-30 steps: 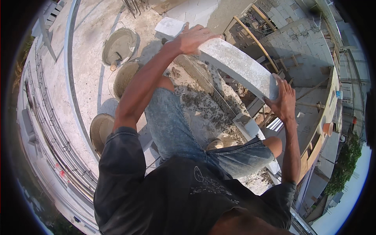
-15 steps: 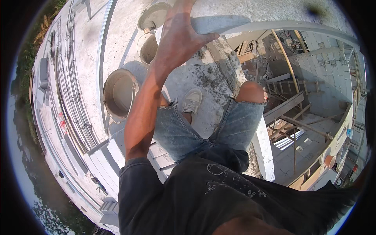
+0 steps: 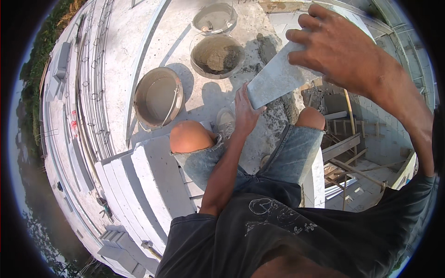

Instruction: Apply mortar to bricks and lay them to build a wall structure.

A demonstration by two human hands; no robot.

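A pale grey building block (image 3: pixel 278 76) slants across the space in front of my knees, held between both hands. Round its near left corner wraps my left hand (image 3: pixel 246 111), thumb against the near end. My right hand (image 3: pixel 324 51) grips the far part from above, fingers curled over its upper edge. Beneath and beside the block runs a rough ledge with grey mortar (image 3: pixel 268 48); the block hides part of it, so I cannot tell whether they touch. Left of the block stands a bucket of thick mortar (image 3: pixel 218 60).
Two more buckets stand on the left: a near one with greyish contents (image 3: pixel 157 99) and a far one (image 3: pixel 214 21). White blocks (image 3: pixel 148 178) lie by my left knee. Steel bars (image 3: pixel 95 92) stretch along the left. At right the ledge drops to a lower level with timber (image 3: pixel 343 139).
My left hand has come back from the far side to the block's near end. My right arm has entered from the right and grips the block. The view has shifted, showing more of the buckets.
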